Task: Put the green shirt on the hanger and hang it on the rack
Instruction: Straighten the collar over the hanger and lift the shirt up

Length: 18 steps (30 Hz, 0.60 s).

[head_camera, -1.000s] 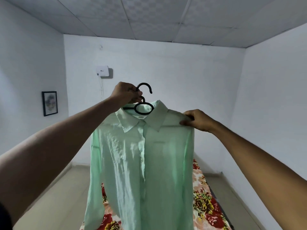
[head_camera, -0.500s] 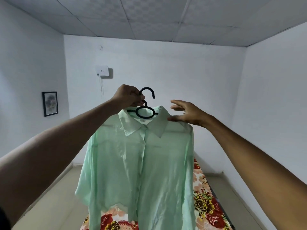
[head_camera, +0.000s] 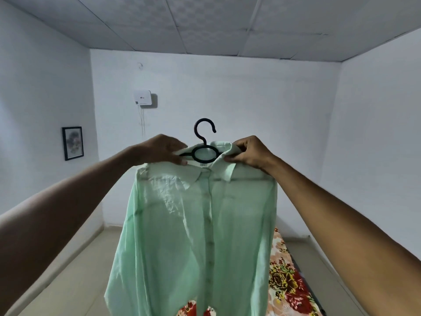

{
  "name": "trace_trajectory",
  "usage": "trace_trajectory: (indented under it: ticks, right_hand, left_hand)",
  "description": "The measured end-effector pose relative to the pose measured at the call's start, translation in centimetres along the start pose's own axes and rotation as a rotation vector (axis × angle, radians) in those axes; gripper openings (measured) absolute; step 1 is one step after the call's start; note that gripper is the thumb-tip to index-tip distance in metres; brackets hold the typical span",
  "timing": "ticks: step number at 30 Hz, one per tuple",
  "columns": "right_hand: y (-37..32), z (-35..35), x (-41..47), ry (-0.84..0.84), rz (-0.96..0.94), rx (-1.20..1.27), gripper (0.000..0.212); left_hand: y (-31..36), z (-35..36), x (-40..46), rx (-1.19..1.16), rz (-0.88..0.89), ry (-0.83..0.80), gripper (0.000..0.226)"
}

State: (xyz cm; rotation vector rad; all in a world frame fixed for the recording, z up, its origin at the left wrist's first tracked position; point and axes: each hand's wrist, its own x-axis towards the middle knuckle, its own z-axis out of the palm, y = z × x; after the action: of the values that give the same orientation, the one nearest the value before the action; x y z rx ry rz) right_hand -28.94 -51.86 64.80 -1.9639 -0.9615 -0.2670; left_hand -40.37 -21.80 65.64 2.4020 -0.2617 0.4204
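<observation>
Plainly the weak point is the shirt's seat on the hanger: the green shirt [head_camera: 200, 224] is thin and slippery-looking, and if either shoulder is not fully over the hanger's arm, it could slide off to one side once the hands let go, ending up on the floor or on the flowered bed [head_camera: 287, 279] below. The left shoulder looks rumpled and bunched near the collar, so I judge that side the likelier to slip. A second risk is that no rack is in view, so the person must turn and carry the load, and a swing could tip the black hanger [head_camera: 204, 142] inside the neck opening. As to the grip: the left hand [head_camera: 160, 150] is closed, pinching the left side of the collar together with the hanger's arm just beside the ring; the right hand [head_camera: 248, 151] is likewise closed, its fingertips pinching the right collar edge against the hanger. The shirt hangs in mid-air directly below and between both hands, front facing the camera, placket roughly vertical, sleeves drooping at the sides. The hook stands up free above the collar, between the two hands, touched by neither, which leaves it ready to catch a rail.
</observation>
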Motion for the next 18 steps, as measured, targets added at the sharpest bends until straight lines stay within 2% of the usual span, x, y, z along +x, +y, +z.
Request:
trace_trajectory:
  ticks: [2, 4, 7, 11, 14, 18]
  right_hand:
    - [0.3, -0.3, 0.1, 0.02, 0.006, 0.013, 0.02]
    - [0.6, -0.3, -0.1, 0.031, 0.029, 0.026, 0.023]
    - [1.0, -0.1, -0.4, 0.014, 0.034, 0.047, 0.023]
    - [1.0, -0.2, -1.2, -0.085, 0.042, 0.155, 0.03]
    - [1.2, 0.1, -1.1, -0.219, 0.087, 0.179, 0.036]
    - [0.3, 2.9, -0.9, -0.251, 0.081, 0.183, 0.035]
  left_hand:
    - [-0.7, 0.0, -0.6, 0.057, -0.032, -0.04, 0.062]
    - [-0.8, 0.3, -1.1, 0.059, -0.025, -0.049, 0.056]
    - [-1.3, 0.7, -1.1, 0.17, 0.017, 0.079, 0.027]
    - [-1.5, 0.5, -2.0, 0.095, 0.002, 0.203, 0.05]
    - [-2.0, -0.1, -3.9, 0.114, -0.029, 0.197, 0.048]
    - [-2.2, -1.3, -7.9, 0.14, -0.106, 0.224, 0.04]
